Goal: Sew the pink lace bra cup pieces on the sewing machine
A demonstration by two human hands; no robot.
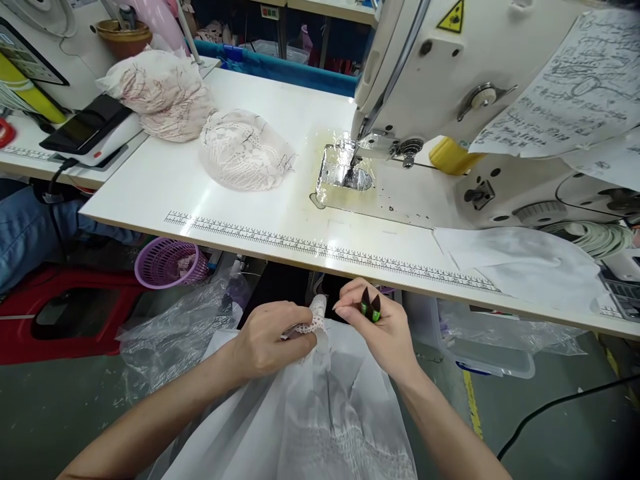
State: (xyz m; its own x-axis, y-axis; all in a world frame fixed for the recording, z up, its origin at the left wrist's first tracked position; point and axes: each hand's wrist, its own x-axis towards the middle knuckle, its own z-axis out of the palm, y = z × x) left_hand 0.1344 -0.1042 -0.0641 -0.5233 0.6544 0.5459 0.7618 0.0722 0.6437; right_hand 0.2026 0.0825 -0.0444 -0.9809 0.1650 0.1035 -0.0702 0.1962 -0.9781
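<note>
In the head view, the left hand (273,340) pinched the lace edge (317,324) of the white garment (345,407), which hung below the table (150,193). The right hand (385,327), pinched together at its tips, also gripped small snips (371,309); keeping that edge taut and the snips clear seemed wise.

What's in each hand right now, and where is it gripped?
Left hand: white fabric, pinched at its lace edging. Right hand: a green-and-black tool, likely snips, dark tips showing; its gripped part is hidden.
</note>
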